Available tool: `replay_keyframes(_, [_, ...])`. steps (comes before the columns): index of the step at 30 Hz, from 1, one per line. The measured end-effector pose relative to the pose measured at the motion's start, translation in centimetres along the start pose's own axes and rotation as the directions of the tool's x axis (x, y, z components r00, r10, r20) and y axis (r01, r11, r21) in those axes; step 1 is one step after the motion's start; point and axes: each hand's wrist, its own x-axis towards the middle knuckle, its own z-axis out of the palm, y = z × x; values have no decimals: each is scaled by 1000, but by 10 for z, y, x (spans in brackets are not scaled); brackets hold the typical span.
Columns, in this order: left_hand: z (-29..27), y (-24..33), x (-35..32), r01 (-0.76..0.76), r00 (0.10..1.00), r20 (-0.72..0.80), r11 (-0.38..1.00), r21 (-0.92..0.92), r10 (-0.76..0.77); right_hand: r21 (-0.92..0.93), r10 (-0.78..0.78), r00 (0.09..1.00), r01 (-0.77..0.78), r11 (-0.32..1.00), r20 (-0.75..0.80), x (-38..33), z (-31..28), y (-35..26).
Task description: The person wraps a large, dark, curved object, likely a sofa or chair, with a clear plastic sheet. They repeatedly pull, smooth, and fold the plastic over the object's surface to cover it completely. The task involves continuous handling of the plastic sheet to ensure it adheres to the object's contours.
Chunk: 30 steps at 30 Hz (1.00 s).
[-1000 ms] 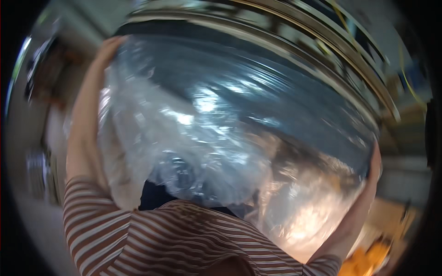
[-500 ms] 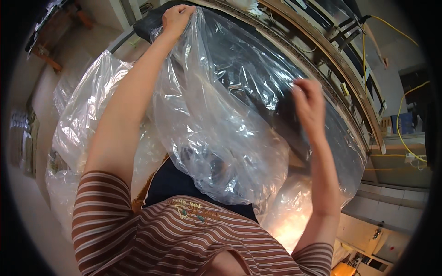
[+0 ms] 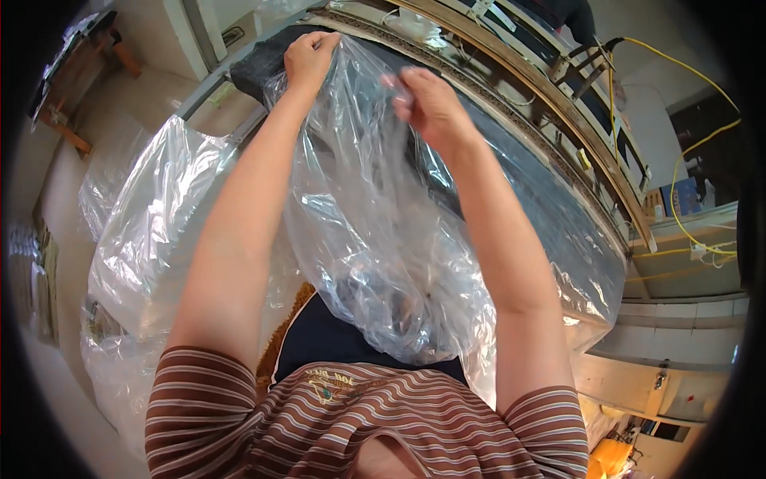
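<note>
A large, crumpled sheet of clear plastic film [image 3: 375, 231] hangs from the work surface's far left end down over my lap. At its upper edge, my left hand [image 3: 309, 62] is closed in a pinch on the film. My right hand [image 3: 435, 108] is raised just right of that grip, over the upper part of the film. Its fingers are apart and hold nothing that I can see, though the fingertips are a little blurred. Beneath the film lies a dark-covered work surface [image 3: 550, 215], glossy toward its right side.
More clear plastic film [image 3: 159, 231] is heaped at my left. Beyond the work surface runs a long wooden rail [image 3: 511, 76] of a machine frame. A yellow cable [image 3: 678, 56] loops at the right. Part of another person [image 3: 570, 16] shows at the top right.
My right hand has moved left and away from me, from the right side of the dark surface to near my left hand. The left hand keeps its grip on the film.
</note>
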Motion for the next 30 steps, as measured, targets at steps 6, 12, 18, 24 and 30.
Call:
replay_keyframes(6, [2, -28, 12, -57, 998, 10, 998, -2, 57, -320, 249, 897, -130, 938, 366, -152, -13, -26])
replay_keyframes(12, [-6, -37, 24, -96, 990, 117, 989, 114, 82, -72, 112, 634, -90, 993, 765, -329, -79, -29])
replay_keyframes(18, [0, -56, 37, -104, 983, 169, 980, 171, 75, 464, -708, 692, 678, 571, -141, -477, -220, -68])
replay_keyframes(24, [-2, -76, 55, -57, 984, 176, 992, 108, 38, 211, -590, 370, 923, 322, -718, -481, -285, -18])
replay_keyframes(30, [-38, -91, 65, -52, 972, 236, 968, 246, -8, 300, -34, 608, 439, 847, -794, -463, -223, 49])
